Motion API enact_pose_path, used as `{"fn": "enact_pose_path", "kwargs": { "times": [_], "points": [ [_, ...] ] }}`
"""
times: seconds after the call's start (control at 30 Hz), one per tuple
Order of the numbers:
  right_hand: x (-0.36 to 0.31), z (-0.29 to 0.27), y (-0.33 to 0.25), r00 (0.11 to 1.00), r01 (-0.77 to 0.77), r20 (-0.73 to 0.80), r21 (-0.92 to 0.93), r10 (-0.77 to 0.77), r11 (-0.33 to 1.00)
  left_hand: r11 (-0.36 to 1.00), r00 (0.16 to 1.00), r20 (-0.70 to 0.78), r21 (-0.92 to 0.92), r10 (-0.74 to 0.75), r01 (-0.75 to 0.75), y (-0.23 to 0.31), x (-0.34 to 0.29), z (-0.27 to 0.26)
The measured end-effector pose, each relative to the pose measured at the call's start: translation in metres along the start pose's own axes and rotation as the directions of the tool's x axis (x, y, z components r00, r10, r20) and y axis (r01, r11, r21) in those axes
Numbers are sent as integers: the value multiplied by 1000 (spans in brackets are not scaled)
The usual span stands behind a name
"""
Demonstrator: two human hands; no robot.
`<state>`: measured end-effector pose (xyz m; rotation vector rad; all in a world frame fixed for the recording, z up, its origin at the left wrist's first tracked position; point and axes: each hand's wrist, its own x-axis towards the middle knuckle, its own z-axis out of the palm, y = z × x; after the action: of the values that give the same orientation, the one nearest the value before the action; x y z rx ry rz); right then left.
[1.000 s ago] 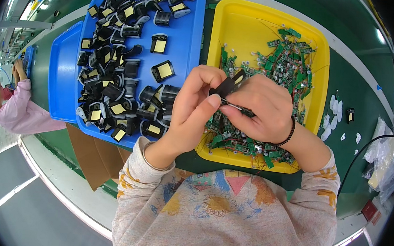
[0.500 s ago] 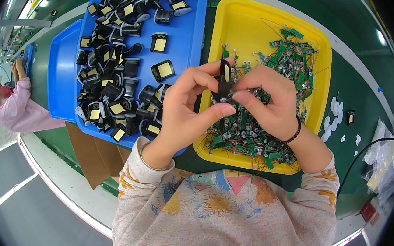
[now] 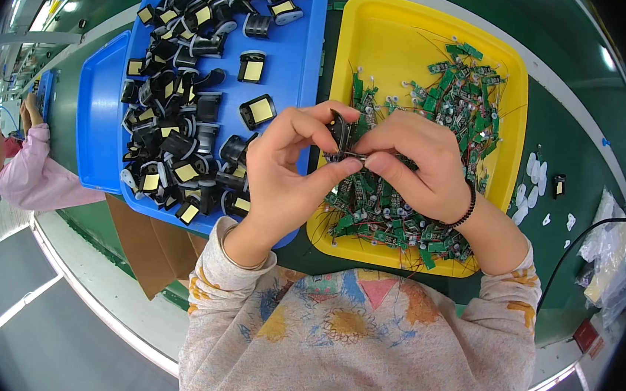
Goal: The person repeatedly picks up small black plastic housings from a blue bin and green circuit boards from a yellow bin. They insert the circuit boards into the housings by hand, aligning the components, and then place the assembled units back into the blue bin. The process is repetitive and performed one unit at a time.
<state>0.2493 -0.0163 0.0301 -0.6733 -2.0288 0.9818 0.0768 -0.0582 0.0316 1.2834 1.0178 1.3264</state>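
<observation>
My left hand [image 3: 282,170] pinches a small black plastic housing [image 3: 339,129] between thumb and fingers, above the gap between the blue and yellow trays. Close against it, my right hand [image 3: 420,164] has its thumb and forefinger pressed together at the housing's lower right edge. A thin dark bit shows between those fingertips, too small to name. Under my hands, the yellow tray [image 3: 387,23] holds a heap of green circuit boards [image 3: 449,88] with thin wires. To the left, a blue tray [image 3: 294,67] carries many similar black housings [image 3: 209,108] with pale yellow pads.
On the green table at right lie white flat pieces [image 3: 535,170], a single black part [image 3: 558,186] and clear plastic bags [image 3: 604,273] beside a black cable. A brown cardboard box [image 3: 148,248] stands below the blue tray. Another person in pink [image 3: 39,171] sits at far left.
The black housing has been turned and moved slightly left and down, so its pale pad no longer shows. Both hands have shifted a little with it.
</observation>
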Motion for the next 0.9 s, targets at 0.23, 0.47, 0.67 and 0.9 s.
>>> {"fn": "enact_pose_path", "kwargs": {
  "times": [0.23,0.47,0.67,0.9],
  "points": [
    [0,-2,-4,995,-70,69,52,67,996,999,1000,16,-38,2,-1,0,-1,-1],
    [-3,-2,7,925,-370,85,426,371,826,898,991,54,420,121,-133,-2,7,0],
    [-1,-7,8,892,-432,173,599,418,674,989,997,-74,147,-1,12,-2,8,-7],
    [-1,-3,2,846,-470,208,725,491,502,969,973,47,-98,-224,228,5,8,0]
  ]
}}
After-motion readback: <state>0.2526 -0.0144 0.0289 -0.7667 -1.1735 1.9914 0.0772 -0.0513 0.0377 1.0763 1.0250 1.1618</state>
